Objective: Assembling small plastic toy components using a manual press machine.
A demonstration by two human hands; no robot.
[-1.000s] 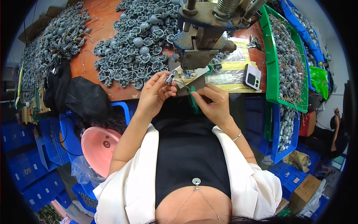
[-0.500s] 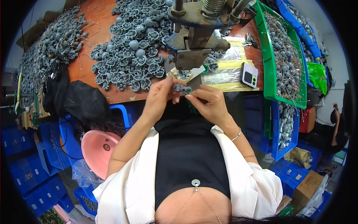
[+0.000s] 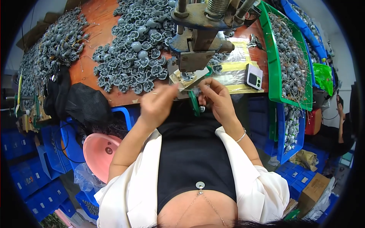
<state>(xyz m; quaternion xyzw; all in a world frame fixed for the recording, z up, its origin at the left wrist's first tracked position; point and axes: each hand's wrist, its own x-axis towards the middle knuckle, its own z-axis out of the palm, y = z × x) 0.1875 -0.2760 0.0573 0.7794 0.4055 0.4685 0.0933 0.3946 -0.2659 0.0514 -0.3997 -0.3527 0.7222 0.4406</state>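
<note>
My left hand (image 3: 156, 104), smeared by motion, hovers at the table's front edge, left of the press. Its fingers are too blurred to show whether they hold anything. Across from it, my right hand (image 3: 217, 98) has thumb and fingers bent together round a small grey plastic part (image 3: 196, 91), mostly covered by the fingers. A green loop-shaped piece (image 3: 194, 103) hangs just below that part, beside the right fingertips. Above both hands stands a worn metal press (image 3: 197, 45). A pale block (image 3: 188, 77) with a grey part on it sits under the press head.
Grey plastic caps (image 3: 133, 53) lie heaped on the orange table (image 3: 97, 34). Wired grey parts (image 3: 57, 41) pile up at far left. A phone (image 3: 254, 76) rests right of the press, near a green tray (image 3: 274, 72). A pink basin (image 3: 95, 152) stands lower left.
My hands have moved apart. The left has let go of the grey part and drawn back leftward; the right keeps a small grey part. The green loop now shows more fully.
</note>
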